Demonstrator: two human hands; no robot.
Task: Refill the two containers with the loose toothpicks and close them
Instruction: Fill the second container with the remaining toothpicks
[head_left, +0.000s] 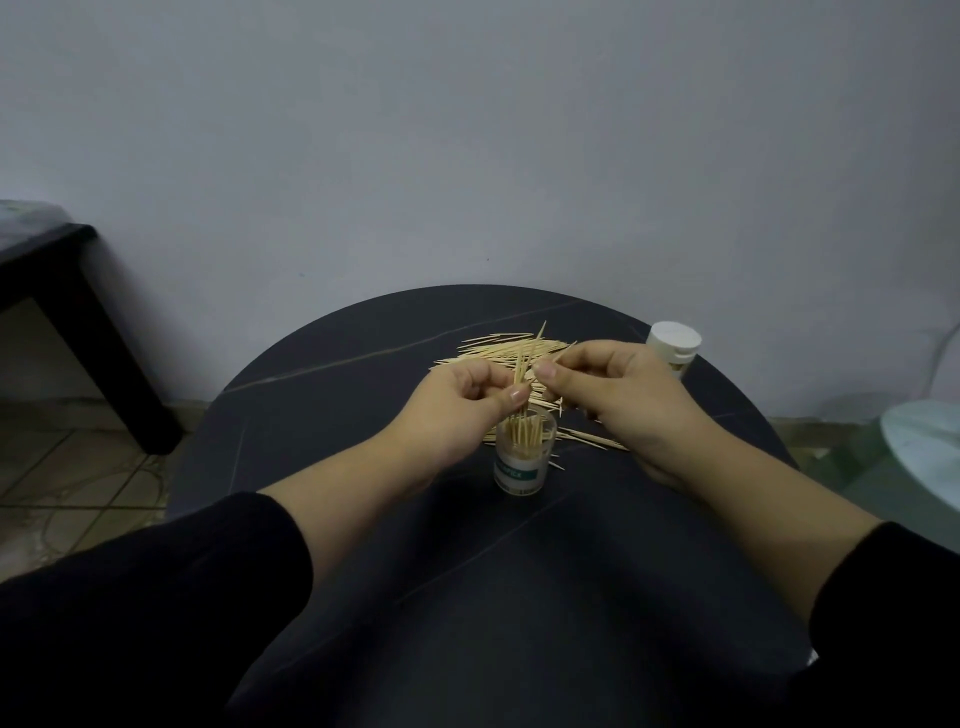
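A clear open container (523, 465) with a green label stands upright on the round dark table (332, 415), with toothpicks standing inside it. My left hand (457, 410) pinches a small bunch of toothpicks (525, 364) upright just above its mouth. My right hand (618, 400) hovers right of the container, fingers closed on a few toothpicks. A pile of loose toothpicks (498, 351) lies behind both hands, and more loose toothpicks (592, 439) lie under the right hand. A white-lidded container (674, 347) stands closed at the table's far right edge.
A grey wall rises behind the table. A black table leg and top (67, 312) stand at the left over a tiled floor. A pale round object (924, 441) sits low at the right. Black sleeves cover both forearms.
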